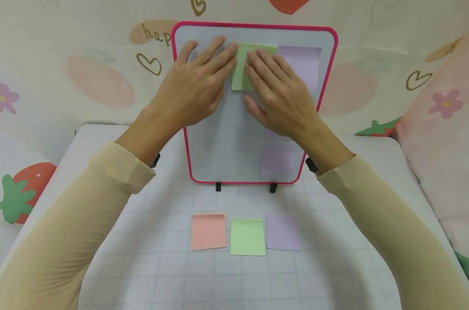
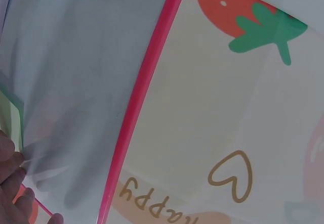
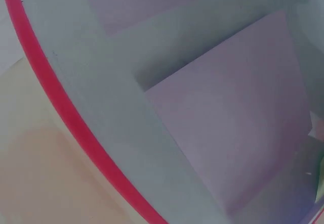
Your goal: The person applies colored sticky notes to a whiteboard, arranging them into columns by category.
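Observation:
A green sticky note (image 1: 242, 69) lies against the upper middle of a whiteboard (image 1: 223, 146) with a red frame. My right hand (image 1: 279, 92) rests over this note, fingers extended and close together, covering its lower right part. At the note's left edge, the fingertips of my left hand (image 1: 197, 84) touch the board, fingers spread and straight. Directly right of the green note is a purple sticky note (image 1: 306, 64), partly behind the right hand. Low in the left wrist view, the left fingers (image 2: 12, 188) show beside the green note's edge.
A lower purple note (image 1: 279, 159) is on the board, with another partly hidden above it. On the table in front lie pink (image 1: 209, 232), green (image 1: 248, 237) and purple (image 1: 282, 232) sticky notes in a row. Black feet (image 1: 273, 187) support the board; a patterned cloth hangs behind.

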`<state>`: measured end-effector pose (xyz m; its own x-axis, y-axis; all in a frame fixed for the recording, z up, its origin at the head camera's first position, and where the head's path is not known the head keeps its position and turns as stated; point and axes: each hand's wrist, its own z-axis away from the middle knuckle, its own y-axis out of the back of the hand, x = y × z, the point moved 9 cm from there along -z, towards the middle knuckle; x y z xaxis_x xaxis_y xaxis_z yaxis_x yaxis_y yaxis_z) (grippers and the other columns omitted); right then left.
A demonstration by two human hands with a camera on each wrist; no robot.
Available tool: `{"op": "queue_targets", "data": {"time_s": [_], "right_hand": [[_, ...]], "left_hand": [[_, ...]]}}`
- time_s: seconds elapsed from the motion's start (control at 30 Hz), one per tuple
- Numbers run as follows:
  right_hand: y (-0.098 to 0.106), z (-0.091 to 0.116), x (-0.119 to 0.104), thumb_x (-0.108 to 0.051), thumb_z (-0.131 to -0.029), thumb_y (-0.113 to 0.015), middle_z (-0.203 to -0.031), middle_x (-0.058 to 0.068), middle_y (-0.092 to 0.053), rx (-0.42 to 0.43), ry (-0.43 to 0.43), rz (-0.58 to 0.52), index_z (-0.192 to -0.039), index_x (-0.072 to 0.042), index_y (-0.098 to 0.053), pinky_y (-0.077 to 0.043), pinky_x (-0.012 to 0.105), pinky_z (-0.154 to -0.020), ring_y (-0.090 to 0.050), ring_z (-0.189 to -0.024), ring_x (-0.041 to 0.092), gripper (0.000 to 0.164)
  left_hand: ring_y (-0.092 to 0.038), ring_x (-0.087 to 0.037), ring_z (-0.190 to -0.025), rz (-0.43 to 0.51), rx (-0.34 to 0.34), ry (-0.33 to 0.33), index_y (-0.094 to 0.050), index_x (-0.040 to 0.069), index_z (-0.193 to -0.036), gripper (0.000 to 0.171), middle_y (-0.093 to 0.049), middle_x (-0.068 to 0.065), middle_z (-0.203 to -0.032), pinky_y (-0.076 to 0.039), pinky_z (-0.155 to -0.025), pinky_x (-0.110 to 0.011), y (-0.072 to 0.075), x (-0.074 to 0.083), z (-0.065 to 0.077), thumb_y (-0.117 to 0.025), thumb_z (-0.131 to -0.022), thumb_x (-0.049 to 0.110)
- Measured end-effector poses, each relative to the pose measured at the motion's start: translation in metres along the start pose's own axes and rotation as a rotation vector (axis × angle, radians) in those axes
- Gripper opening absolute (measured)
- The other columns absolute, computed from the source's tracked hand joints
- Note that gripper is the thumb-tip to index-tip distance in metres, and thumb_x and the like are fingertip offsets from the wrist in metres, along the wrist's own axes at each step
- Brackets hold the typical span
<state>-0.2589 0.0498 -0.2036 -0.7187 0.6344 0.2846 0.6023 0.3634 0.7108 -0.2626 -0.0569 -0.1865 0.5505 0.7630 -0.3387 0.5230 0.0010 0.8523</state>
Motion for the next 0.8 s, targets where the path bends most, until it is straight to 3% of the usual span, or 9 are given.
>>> {"op": "queue_targets", "data": {"time_s": [0.2,0.8], "right_hand": [[0.0,-0.001,0.009,-0.031,-0.101,-0.049,-0.146,0.02,-0.05,-0.041,-0.073,0.0,-0.138,0.007,-0.053,-0.023,0.039,-0.12,-0.043,-0.139,0.032,0.053],[0.006,0.01,0.02,-0.029,-0.102,-0.045,-0.147,0.026,-0.046,-0.021,-0.074,0.027,-0.139,0.013,-0.049,-0.018,0.038,-0.121,-0.04,-0.14,0.037,0.056]], "left_hand": [[-0.028,-0.025,-0.148,0.011,0.002,0.007,-0.045,0.002,-0.148,0.05,-0.037,-0.009,-0.158,-0.026,-0.114,-0.054,-0.001,-0.001,-0.001,-0.046,-0.101,0.019],[-0.028,-0.025,-0.148,0.003,0.008,0.002,-0.044,0.001,-0.148,0.051,-0.036,-0.01,-0.159,-0.027,-0.113,-0.053,0.0,0.001,-0.001,-0.045,-0.101,0.019]]}}
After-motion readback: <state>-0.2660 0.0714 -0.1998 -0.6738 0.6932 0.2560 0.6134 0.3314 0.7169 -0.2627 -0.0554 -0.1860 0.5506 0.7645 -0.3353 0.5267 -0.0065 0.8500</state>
